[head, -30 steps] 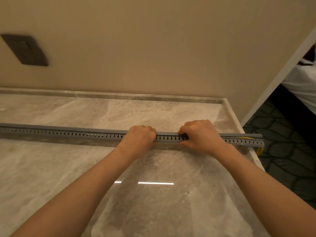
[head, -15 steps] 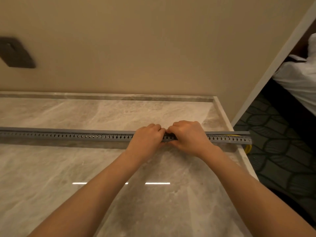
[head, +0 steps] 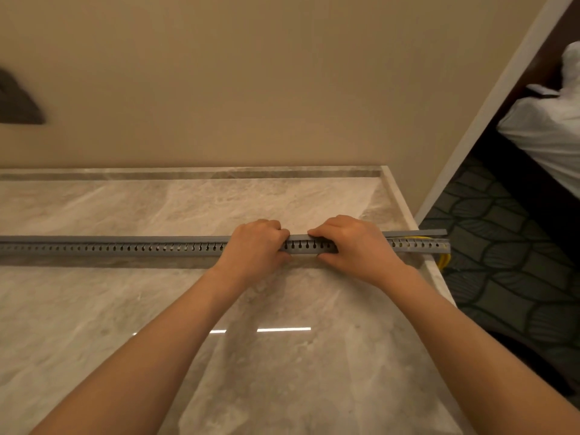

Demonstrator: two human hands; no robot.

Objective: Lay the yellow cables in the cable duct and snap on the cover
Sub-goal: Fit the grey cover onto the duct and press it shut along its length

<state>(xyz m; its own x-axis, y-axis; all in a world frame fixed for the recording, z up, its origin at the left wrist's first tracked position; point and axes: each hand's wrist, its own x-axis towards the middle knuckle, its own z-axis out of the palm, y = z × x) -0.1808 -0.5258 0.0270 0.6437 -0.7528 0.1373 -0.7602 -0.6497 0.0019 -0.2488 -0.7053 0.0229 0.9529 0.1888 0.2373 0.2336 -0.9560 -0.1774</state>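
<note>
A long grey slotted cable duct (head: 125, 248) lies left to right across the marble counter. Its grey cover (head: 417, 233) sits along the top and stands slightly lifted off the duct at the right end. Yellow cables (head: 443, 260) show inside that open end and hang down past the counter's right edge. My left hand (head: 255, 248) and my right hand (head: 351, 246) both clasp the duct and cover from above, fingers curled over the far side, a short gap of duct between them.
The marble counter (head: 157, 324) ends at a raised rim on the right, with dark patterned carpet (head: 508, 262) below. A beige wall rises just behind the duct, with a dark wall plate (head: 15, 105) at the far left. White bedding (head: 546, 127) lies at the right.
Both hands slid rightward along the duct over the past second. They closed together half a second ago and now stand a little apart again. The view has shifted right.
</note>
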